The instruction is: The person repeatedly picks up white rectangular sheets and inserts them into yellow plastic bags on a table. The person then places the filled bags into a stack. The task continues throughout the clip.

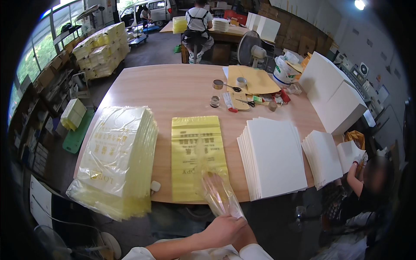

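Observation:
A yellow printed plastic bag (182,149) lies flat on the table in front of me. My right hand (219,190) is inside a clear plastic sleeve (232,201), over the bag's lower right part. Its fingers look stretched out under the film, and nothing shows in them. Across my right wrist, my left hand (224,230) is closed, pinching the sleeve's gathered near end. Left of the yellow bag stands a tall stack of plastic-wrapped paper packs (117,147). A fanned pile of white paper stacks (277,156) lies to the right.
Tape rolls (218,84), scissors (234,88) and yellow envelopes (253,78) sit toward the back. Farther right are more white paper (323,156), a tall white block (331,91) and a bucket (284,71). One co-worker (375,182) handles paper at the right; another (198,26) sits ahead.

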Tool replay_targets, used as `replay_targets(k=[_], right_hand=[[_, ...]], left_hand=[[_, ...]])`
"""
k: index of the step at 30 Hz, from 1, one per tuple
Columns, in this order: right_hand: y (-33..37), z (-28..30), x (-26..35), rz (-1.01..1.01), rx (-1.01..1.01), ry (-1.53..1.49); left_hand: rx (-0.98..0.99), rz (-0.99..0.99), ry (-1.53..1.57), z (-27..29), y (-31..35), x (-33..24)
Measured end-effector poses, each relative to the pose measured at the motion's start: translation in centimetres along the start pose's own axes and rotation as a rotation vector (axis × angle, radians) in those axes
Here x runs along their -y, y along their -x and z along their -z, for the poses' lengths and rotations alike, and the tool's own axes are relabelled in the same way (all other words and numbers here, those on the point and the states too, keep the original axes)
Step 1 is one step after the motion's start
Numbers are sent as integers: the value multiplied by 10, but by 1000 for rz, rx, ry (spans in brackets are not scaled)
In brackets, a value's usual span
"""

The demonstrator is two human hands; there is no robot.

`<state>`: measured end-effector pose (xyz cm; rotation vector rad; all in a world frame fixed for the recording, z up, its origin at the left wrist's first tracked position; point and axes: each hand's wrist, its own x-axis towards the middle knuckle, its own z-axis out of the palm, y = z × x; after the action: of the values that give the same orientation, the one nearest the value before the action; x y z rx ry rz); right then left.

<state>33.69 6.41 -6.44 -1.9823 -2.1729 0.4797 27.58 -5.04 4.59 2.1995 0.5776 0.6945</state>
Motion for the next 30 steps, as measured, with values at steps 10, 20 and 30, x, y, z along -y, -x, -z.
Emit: replay_targets(k=[10, 20, 30], right_hand=[[-43, 7, -7, -74, 49, 41], [99, 28, -54, 98, -9, -630], [145, 136, -142, -33, -507, -18]], left_hand=[[613, 132, 850, 59, -12, -76], [-277, 269, -136, 34, -14, 135], [-68, 191, 18, 2, -39, 110]])
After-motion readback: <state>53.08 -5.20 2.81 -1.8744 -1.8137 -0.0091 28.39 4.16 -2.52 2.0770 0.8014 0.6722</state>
